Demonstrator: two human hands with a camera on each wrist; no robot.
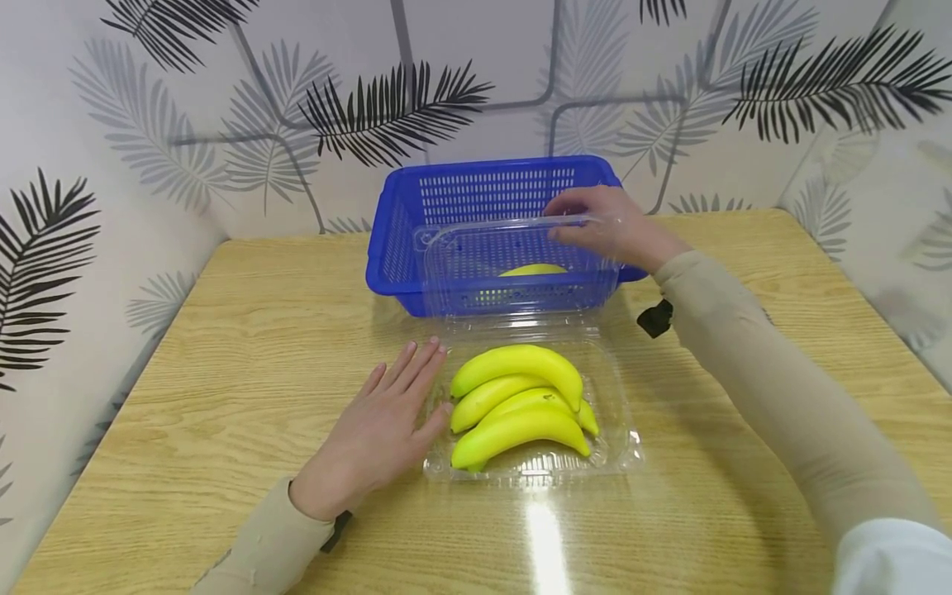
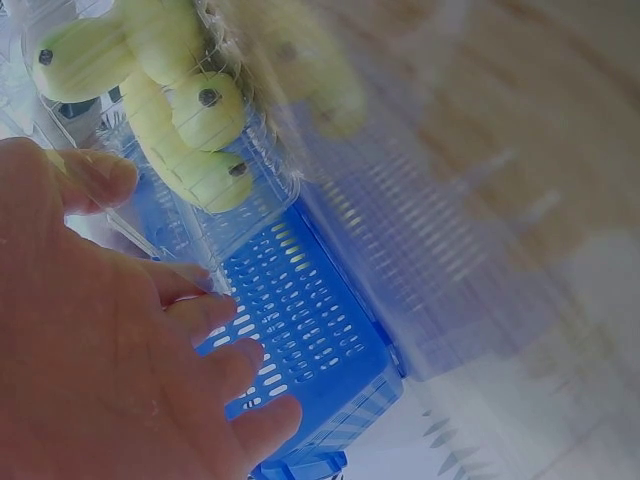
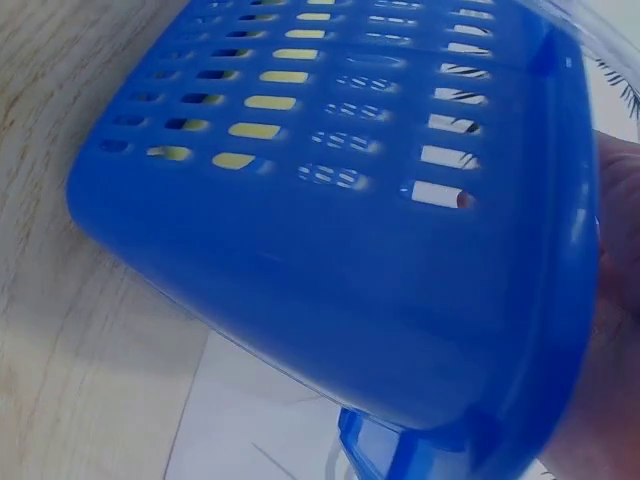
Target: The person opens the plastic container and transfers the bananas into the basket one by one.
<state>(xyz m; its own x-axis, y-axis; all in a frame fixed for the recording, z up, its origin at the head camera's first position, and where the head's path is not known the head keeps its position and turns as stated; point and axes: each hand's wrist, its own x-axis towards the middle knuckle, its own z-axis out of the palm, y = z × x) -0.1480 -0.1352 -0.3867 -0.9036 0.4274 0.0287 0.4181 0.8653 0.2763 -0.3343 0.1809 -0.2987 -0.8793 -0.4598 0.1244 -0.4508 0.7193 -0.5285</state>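
A clear plastic clamshell container (image 1: 617, 388) lies with its lid (image 1: 476, 248) raised against the basket. Several yellow bananas (image 1: 516, 364) sit in its base, their dark tips showing in the left wrist view. My left hand (image 1: 379, 438) lies at the container's left edge, fingers extended, fingertips by the hinge side. Over the right part of the blue basket (image 1: 394, 240), my right hand (image 1: 606, 223) is bent near the lid's top edge, with a gap between thumb and fingers and nothing seen in it. Another banana (image 1: 534, 270) shows inside the basket through the lid.
The wooden table (image 1: 275, 330) backs onto walls with leaf-patterned covering (image 1: 476, 49). The basket (image 3: 300, 250) stands at the table's rear, close to the wall, directly behind the container. In the right wrist view its slotted side hides most of my right hand.
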